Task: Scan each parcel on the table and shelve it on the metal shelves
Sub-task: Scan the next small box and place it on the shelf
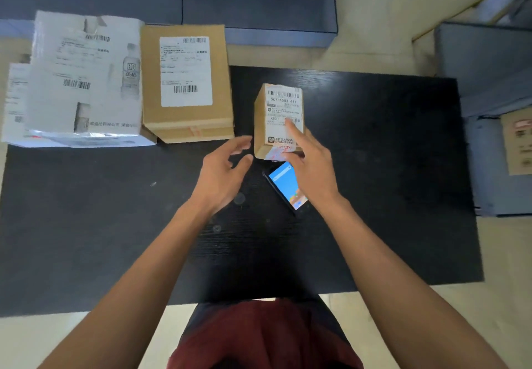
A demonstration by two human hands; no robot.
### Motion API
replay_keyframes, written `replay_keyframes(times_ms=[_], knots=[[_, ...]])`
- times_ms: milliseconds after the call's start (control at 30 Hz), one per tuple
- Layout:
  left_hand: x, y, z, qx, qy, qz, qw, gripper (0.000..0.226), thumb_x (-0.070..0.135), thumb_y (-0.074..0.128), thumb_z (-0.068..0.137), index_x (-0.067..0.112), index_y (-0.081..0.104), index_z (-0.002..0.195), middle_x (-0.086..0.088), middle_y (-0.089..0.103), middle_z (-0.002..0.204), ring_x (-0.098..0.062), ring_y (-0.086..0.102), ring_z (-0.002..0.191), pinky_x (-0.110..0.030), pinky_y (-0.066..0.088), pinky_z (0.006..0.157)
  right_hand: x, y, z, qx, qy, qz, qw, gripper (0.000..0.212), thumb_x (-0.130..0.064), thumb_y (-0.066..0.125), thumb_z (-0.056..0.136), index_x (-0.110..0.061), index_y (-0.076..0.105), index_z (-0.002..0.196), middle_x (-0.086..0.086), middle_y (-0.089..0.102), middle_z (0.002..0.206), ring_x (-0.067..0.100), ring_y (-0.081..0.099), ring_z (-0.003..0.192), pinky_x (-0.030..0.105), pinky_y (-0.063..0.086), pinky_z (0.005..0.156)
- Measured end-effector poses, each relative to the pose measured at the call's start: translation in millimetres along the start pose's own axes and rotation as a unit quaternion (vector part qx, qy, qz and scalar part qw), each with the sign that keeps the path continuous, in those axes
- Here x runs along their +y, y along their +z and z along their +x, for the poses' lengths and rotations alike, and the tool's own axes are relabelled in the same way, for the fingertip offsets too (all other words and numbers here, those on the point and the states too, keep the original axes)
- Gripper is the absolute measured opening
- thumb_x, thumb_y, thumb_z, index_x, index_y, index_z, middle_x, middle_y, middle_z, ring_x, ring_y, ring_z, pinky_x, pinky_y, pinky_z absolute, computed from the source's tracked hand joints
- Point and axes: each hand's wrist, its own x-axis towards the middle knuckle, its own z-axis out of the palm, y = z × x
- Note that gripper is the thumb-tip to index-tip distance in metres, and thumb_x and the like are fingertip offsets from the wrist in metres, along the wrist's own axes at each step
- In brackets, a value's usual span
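Head view, read left to right. Far left on the dark surface point(86, 224): a white parcel point(86, 80) with blurred labels and a bottle picture. Just beside it, a brown carton point(187, 80), label up, barcode legible. Neither is being handled.

Centre: left hand point(221, 173), fingers spread and relaxed, holding nothing, hovering just short of the left side of the small box point(276, 115), not yet touching. The small box stands label up on the surface, apart from the other two parcels. Right hand point(311, 164) comes over its near right corner, index finger extended onto the label; lower fingers seem to lie against the box's near edge, though motion blur leaves it unclear whether they grip. A phone point(285, 187), screen lit, lies on the surface just beneath that hand, touching or nearly touching the box's near side.

Far right: grey metal shelves point(489, 80), one carton already on a lower tier.

Judgement: the step looks like taking up the small box for scanning. Done well, both hands close on opposite sides, label kept facing up and unobscured, barcode clear of fingers, phone not knocked aside.
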Motion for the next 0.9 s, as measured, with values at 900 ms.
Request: replay_keyframes(times_ms=[900], knots=[[159.8,299.0,-148.0,-0.247,0.223,0.059,0.941,0.033,0.019,0.063,0.101,0.029,0.066,0.132,0.022,0.067,0.125,0.007,0.060,0.115,-0.002,0.043,0.090,104.9,-255.5,-334.2,0.323,0.093,-0.077,0.939,0.071,-0.006,0.068,0.096,-0.037,0.040,0.154,-0.006,0.037,0.161,0.012,0.047,0.138,0.038,0.050,0.109]])
